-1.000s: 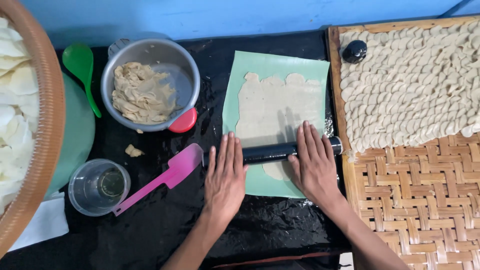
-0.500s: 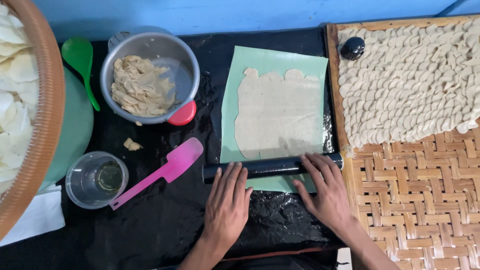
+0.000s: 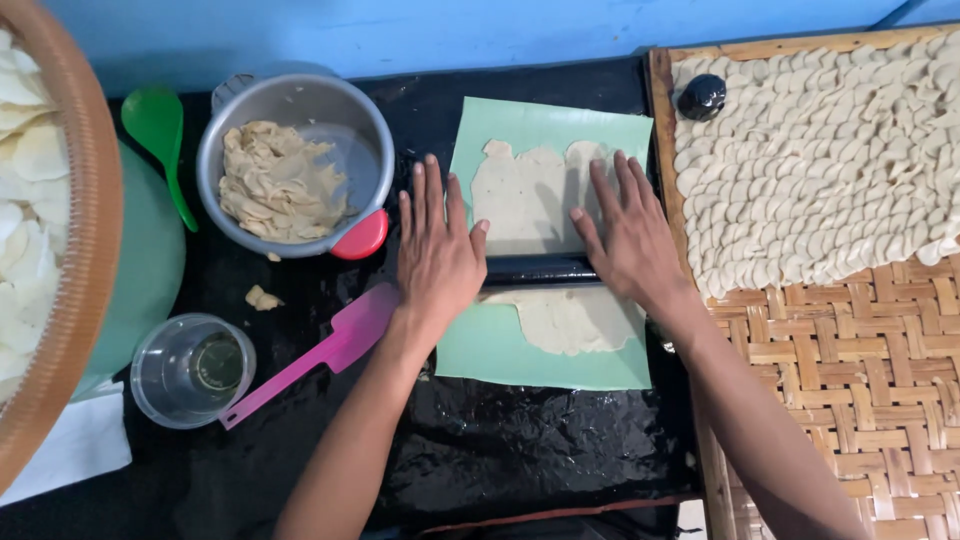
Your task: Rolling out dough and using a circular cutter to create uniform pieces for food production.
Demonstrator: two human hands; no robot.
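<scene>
A thin sheet of pale dough (image 3: 530, 200) lies on a light green mat (image 3: 500, 350) on the black table cover. Across its middle rests a black rolling pin (image 3: 540, 270). My left hand (image 3: 437, 250) presses flat on the pin's left end, fingers spread and pointing away from me. My right hand (image 3: 632, 235) presses flat on the pin's right end the same way. Dough shows both beyond the pin and on my side of it.
A metal bowl of dough scraps (image 3: 290, 170) sits to the left, with a pink spatula (image 3: 310, 360), a clear cup (image 3: 192, 368) and a green spoon (image 3: 155, 130). A woven tray (image 3: 860, 380) at right holds several small dough pieces (image 3: 830, 150) and a black knob (image 3: 702, 96). A basket (image 3: 70, 250) stands far left.
Both hands have pushed the rolling pin away from me, from the mat's near edge to the middle of the dough sheet.
</scene>
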